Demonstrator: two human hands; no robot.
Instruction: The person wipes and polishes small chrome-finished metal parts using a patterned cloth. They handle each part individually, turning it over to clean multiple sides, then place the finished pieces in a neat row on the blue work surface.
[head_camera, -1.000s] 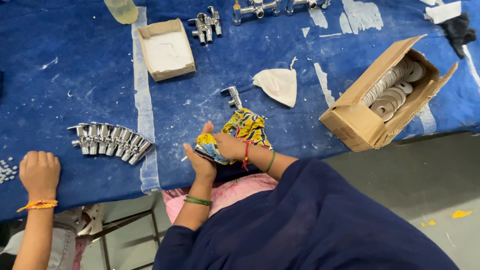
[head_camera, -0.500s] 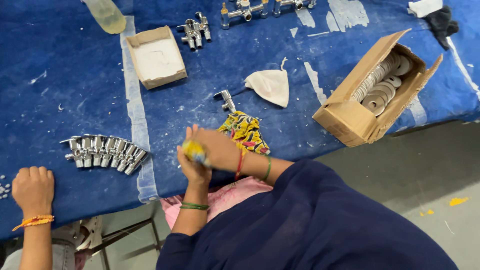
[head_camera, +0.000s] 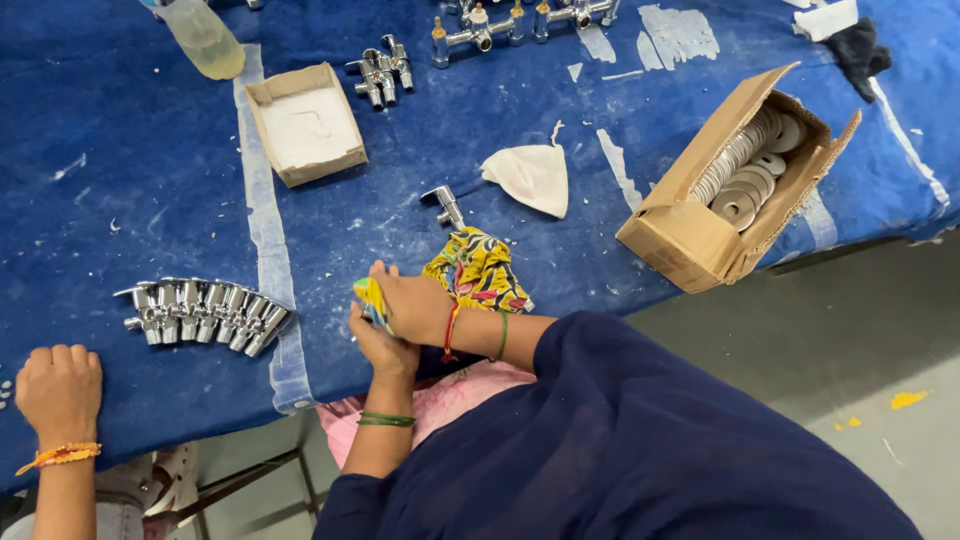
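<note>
My left hand (head_camera: 383, 348) and my right hand (head_camera: 415, 305) are pressed together at the near edge of the blue table (head_camera: 150, 190). Both close on a small yellow and blue cloth piece (head_camera: 366, 294); whatever is inside it is hidden. A bunched yellow patterned cloth (head_camera: 482, 270) lies just right of my right hand. Beyond it a chrome valve (head_camera: 443, 205) rests on the table. A row of several chrome valves (head_camera: 200, 312) lies to the left of my hands.
Another person's fist (head_camera: 60, 385) rests on the table at the far left. An open cardboard box of metal washers (head_camera: 735, 180) stands at the right. A shallow cardboard tray (head_camera: 305, 125), a white cloth pouch (head_camera: 530, 175), more chrome fittings (head_camera: 385, 65) and a plastic bottle (head_camera: 205, 40) lie farther back.
My hands have drawn off the patterned cloth toward the table edge and closed together around the small cloth piece. The other person's fist has stayed put.
</note>
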